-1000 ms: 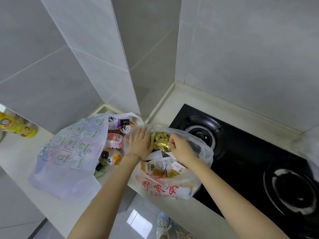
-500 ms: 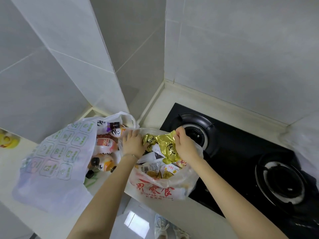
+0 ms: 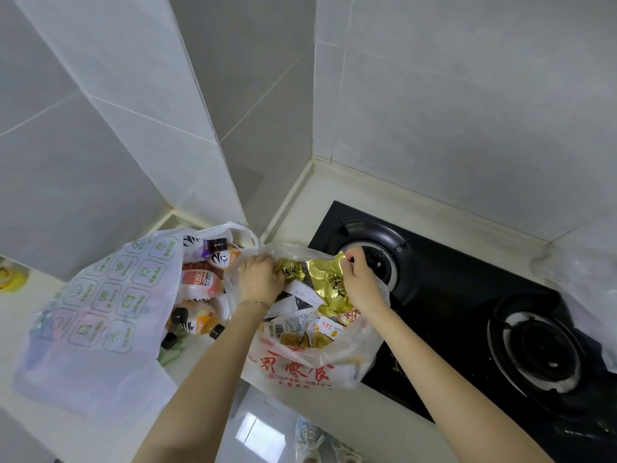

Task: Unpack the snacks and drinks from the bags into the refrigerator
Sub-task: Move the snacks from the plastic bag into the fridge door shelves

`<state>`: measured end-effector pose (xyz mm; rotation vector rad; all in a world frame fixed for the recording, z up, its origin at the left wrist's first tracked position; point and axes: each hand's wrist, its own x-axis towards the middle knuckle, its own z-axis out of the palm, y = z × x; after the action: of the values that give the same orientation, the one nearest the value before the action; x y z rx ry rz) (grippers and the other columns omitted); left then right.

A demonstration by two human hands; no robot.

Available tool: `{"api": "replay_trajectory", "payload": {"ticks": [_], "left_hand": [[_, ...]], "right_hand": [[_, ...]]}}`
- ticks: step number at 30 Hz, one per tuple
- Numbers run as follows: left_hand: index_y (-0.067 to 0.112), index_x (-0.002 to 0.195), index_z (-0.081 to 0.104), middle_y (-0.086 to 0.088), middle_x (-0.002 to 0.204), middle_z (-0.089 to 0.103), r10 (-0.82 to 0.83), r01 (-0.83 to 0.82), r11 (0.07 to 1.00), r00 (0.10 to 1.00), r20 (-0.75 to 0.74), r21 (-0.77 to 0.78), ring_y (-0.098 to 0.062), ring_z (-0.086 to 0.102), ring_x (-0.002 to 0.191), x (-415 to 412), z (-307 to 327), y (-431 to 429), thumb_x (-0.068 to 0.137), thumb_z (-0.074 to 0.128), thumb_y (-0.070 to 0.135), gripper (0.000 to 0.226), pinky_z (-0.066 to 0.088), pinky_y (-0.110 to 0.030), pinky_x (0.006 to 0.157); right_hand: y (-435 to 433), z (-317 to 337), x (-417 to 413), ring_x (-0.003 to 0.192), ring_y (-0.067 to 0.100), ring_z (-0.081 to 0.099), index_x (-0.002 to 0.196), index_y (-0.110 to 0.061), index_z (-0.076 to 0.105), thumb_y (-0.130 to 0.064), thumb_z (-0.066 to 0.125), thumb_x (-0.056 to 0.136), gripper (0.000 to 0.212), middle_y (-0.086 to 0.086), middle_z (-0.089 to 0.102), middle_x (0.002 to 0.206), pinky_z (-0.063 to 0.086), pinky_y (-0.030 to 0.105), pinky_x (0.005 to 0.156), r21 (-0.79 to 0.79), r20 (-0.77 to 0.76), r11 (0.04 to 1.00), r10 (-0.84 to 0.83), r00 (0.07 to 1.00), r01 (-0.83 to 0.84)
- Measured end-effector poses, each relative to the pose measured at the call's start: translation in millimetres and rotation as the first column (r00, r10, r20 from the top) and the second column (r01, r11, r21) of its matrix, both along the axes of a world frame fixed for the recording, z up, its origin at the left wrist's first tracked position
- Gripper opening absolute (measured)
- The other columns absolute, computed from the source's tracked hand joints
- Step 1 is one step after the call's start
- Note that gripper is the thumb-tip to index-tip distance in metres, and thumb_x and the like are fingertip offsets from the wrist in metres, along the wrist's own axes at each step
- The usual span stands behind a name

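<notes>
Two plastic bags sit on the pale counter. The left bag (image 3: pixel 90 312), printed with green icons, lies open with several drink bottles (image 3: pixel 200 282) inside. The right bag (image 3: pixel 300 369), with red lettering, holds several snack packets. My right hand (image 3: pixel 362 282) pinches the top edge of a gold snack packet (image 3: pixel 329 284) and holds it lifted above that bag's mouth. My left hand (image 3: pixel 260 279) grips a second gold packet (image 3: pixel 289 270) together with the bag's left rim.
A black two-burner gas hob (image 3: pixel 467 315) lies right of the bags, one burner (image 3: pixel 374 262) just behind my right hand. Grey tiled walls close the corner behind. A yellow object (image 3: pixel 10 279) sits at the far left edge. Floor and shoes show below the counter edge.
My right hand has pulled the gold packet up and out of the snack bag. My left hand has shifted right and closed on the rim and the second packet. The view tilted up.
</notes>
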<state>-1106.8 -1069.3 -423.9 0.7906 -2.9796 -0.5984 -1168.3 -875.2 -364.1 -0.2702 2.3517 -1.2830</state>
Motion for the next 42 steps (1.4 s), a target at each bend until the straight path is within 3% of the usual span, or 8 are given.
{"api": "replay_trajectory", "payload": {"ticks": [8,13,18,24,31,36,39,42], "left_hand": [[0.008,0.097,0.04,-0.012,0.073,0.054,-0.06,0.08,0.989,0.985,-0.162,0.123,-0.034,0.053,0.062,3,32,10,0.101,0.034,0.011,0.007,0.042,-0.041,0.054],[0.016,0.098,0.034,-0.002,0.067,0.045,-0.013,0.082,0.926,0.982,-0.187,0.368,-0.022,0.044,0.059,11,42,9,0.105,0.031,0.021,0.009,0.035,-0.034,0.054],[0.016,0.1,0.033,-0.01,0.082,0.05,0.169,-0.044,0.718,0.979,-0.113,0.695,-0.037,0.061,0.069,16,49,10,0.105,0.028,0.027,0.013,0.056,-0.051,0.068],[0.012,0.103,0.041,-0.011,0.087,0.061,0.405,-0.102,0.389,0.912,-0.07,0.916,-0.024,0.067,0.056,19,72,13,0.101,0.045,0.033,0.022,0.06,-0.042,0.061],[0.006,0.109,0.058,-0.009,0.079,0.069,0.478,0.012,0.039,0.878,-0.029,0.999,-0.015,0.065,0.061,31,79,4,0.089,0.066,0.016,0.024,0.06,-0.026,0.065],[0.015,0.087,0.064,-0.004,0.079,0.065,0.476,0.062,-0.019,0.878,-0.045,0.998,-0.013,0.057,0.071,39,75,8,0.084,0.069,0.009,0.008,0.054,-0.023,0.066],[0.012,0.109,0.062,-0.007,0.098,0.071,0.495,0.097,-0.092,0.868,-0.04,0.991,-0.021,0.067,0.092,43,78,14,0.088,0.064,0.01,0.021,0.057,-0.045,0.085],[0.004,0.123,0.057,-0.012,0.107,0.068,0.536,0.122,-0.036,0.84,-0.084,0.992,-0.029,0.065,0.103,52,87,25,0.092,0.06,0.01,0.031,0.059,-0.046,0.078]], "right_hand": [[-8,5,4,0.054,0.011,0.032,0.102,-0.012,0.039,-0.021,0.033,0.104,0.011,0.001,0.04,0.069,0.027,0.022,0.045,-0.017,-0.016,1.0,-0.016,1.0,0.016],[-9,14,6,0.078,0.01,0.048,0.122,-0.011,0.04,-0.035,0.04,0.102,0.031,-0.002,0.049,0.087,0.044,0.032,0.071,-0.091,0.12,0.991,-0.089,0.989,0.1],[-8,16,-2,0.13,0.025,0.047,0.144,-0.014,0.039,-0.062,0.048,0.09,0.072,0.004,0.049,0.14,0.041,0.041,0.103,-0.108,0.382,0.955,-0.216,0.899,0.275],[-13,21,-8,0.137,0.029,0.038,0.15,-0.012,0.025,-0.061,0.043,0.093,0.078,0.008,0.037,0.151,0.035,0.044,0.108,-0.125,0.447,0.93,-0.257,0.857,0.344],[-10,29,3,0.122,0.016,0.046,0.136,-0.022,0.046,-0.051,0.064,0.086,0.061,-0.007,0.05,0.135,0.037,0.047,0.11,-0.267,0.505,0.911,-0.146,0.851,0.315],[-6,28,11,0.117,0.017,0.053,0.128,-0.023,0.05,-0.027,0.078,0.079,0.057,-0.005,0.059,0.123,0.039,0.04,0.105,-0.303,0.473,0.916,-0.096,0.876,0.264],[1,29,20,0.108,0.015,0.061,0.112,-0.026,0.062,-0.026,0.079,0.078,0.038,-0.006,0.069,0.111,0.044,0.04,0.103,-0.352,0.427,0.902,-0.082,0.901,0.249],[9,31,28,0.104,0.017,0.066,0.105,-0.027,0.067,-0.027,0.077,0.08,0.028,-0.005,0.073,0.105,0.05,0.042,0.097,-0.388,0.396,0.893,-0.061,0.916,0.227]]}}
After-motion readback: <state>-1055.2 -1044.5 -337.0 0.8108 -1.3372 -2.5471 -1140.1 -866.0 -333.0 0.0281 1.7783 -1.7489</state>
